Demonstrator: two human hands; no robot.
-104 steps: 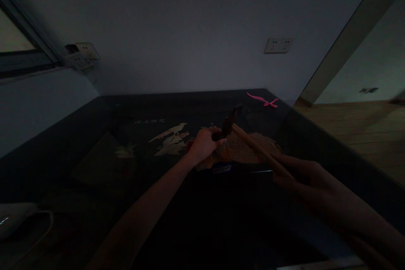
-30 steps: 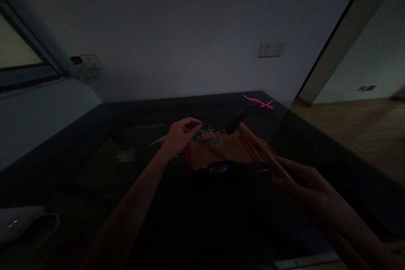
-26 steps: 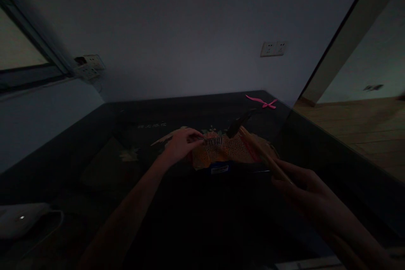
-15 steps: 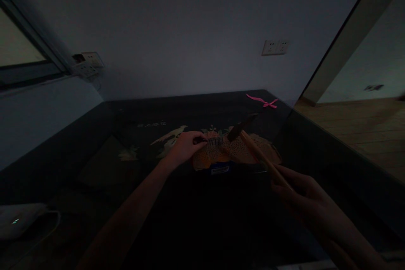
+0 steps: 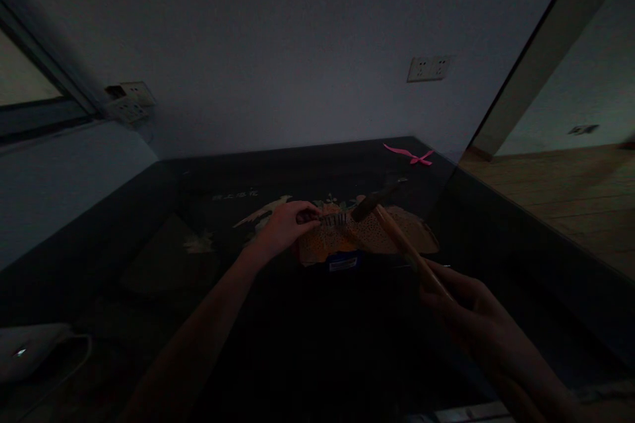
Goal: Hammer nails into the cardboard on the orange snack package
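On the dark table lies a brownish board dotted with small holes or marks, with a blue label at its front edge. Several thin dark upright pieces, like nails, stand in a row on its left part. My left hand is at the left end of that row, thumb and fingertips pinched together; what they hold is too small and dark to make out. My right hand is closed round the wooden handle of a hammer. The hammer's dark head is over the board, just right of the row.
A pink ribbon lies at the table's back right corner. At the lower left is a white device with a cable. Wall sockets are on the wall behind the dark table. Wooden floor shows at the right.
The view has shifted slightly. My left hand stays pinched at the row's left end, and the hammer in my right hand remains over the board, its head a little nearer the row.
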